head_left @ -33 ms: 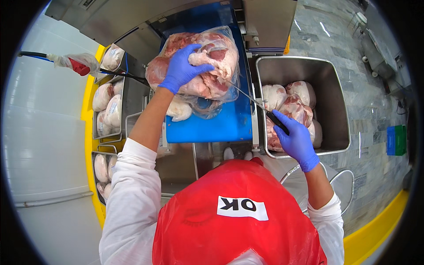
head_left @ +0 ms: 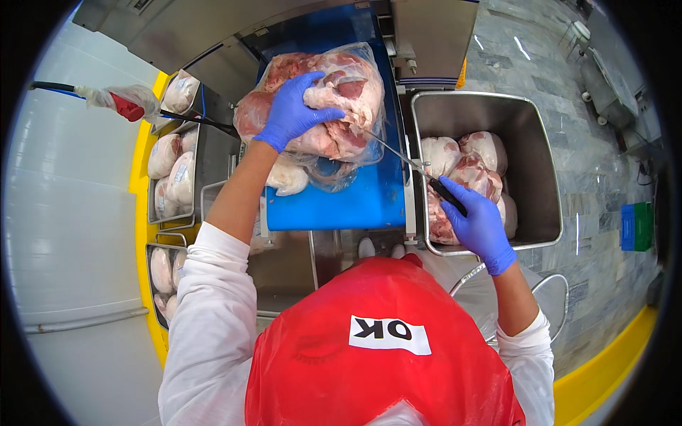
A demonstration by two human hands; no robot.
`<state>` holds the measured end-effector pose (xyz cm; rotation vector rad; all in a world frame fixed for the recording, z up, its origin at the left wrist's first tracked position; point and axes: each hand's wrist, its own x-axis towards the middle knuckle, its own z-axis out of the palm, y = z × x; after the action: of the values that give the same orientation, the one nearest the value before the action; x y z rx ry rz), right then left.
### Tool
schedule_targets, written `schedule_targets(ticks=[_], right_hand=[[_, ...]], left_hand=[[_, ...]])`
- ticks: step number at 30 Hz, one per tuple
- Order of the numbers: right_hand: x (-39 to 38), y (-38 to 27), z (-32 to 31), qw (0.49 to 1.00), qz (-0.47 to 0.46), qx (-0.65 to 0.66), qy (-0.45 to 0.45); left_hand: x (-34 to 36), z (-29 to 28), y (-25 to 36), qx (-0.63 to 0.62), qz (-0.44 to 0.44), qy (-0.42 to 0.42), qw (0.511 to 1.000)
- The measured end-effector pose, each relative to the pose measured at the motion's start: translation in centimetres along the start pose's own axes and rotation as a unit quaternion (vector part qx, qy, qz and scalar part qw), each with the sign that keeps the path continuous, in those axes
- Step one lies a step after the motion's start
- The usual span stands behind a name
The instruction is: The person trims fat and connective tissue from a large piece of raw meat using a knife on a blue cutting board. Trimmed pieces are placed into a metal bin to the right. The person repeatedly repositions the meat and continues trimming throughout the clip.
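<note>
A large heap of raw meat (head_left: pixel 348 89) in clear plastic lies on a blue belt-like surface (head_left: pixel 334 209). My left hand (head_left: pixel 295 113), in a blue glove, grips the meat's upper middle with curved fingers. My right hand (head_left: pixel 477 228), also gloved, is closed round the black handle of a long, thin-bladed knife (head_left: pixel 399 155); its blade slants up to the meat just right of my left fingers, where the tip is hidden. A pale piece of meat (head_left: pixel 286 181) lies at the near left of the heap.
A steel bin (head_left: pixel 534 192) holding several meat pieces stands right of the surface. Steel trays (head_left: pixel 187 213) of meat are at the left on a yellow base. A jointed arm with a wrapped red piece (head_left: pixel 129 106) juts in from the left. Steel machinery (head_left: pixel 433 35) borders the top.
</note>
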<state>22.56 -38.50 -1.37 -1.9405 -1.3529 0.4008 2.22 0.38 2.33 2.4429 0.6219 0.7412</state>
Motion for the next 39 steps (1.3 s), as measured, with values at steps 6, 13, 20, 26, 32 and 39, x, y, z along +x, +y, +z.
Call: schedule_targets(ticks=[6,13,20,26,32,39], right_hand=[[4.2,0.1,-4.5,0.991,0.007,0.07,-0.114],[10.1,-1.1,-8.3,0.977,0.006,0.043,-0.207],[9.0,-0.3,-3.5,0.977,0.036,0.116,-0.174],[0.1,-1.3,8.7,0.939,0.181,0.292,-0.027],[-1.6,-3.0,19.9,0.918,0.128,0.353,0.126],[-0.5,-5.5,27.6,0.884,0.101,0.422,0.174]], left_hand=[[1.4,0.3,-1.1,0.041,0.045,0.018,0.998],[2.6,2.3,-2.0,-0.108,-0.029,0.06,0.992],[2.5,3.2,-2.4,-0.074,-0.005,0.1,0.992],[3.5,3.4,-2.7,-0.058,0.002,0.108,0.992],[4.2,3.5,-2.7,-0.081,-0.04,0.111,0.99],[4.2,3.3,-2.0,-0.06,-0.078,0.107,0.989]])
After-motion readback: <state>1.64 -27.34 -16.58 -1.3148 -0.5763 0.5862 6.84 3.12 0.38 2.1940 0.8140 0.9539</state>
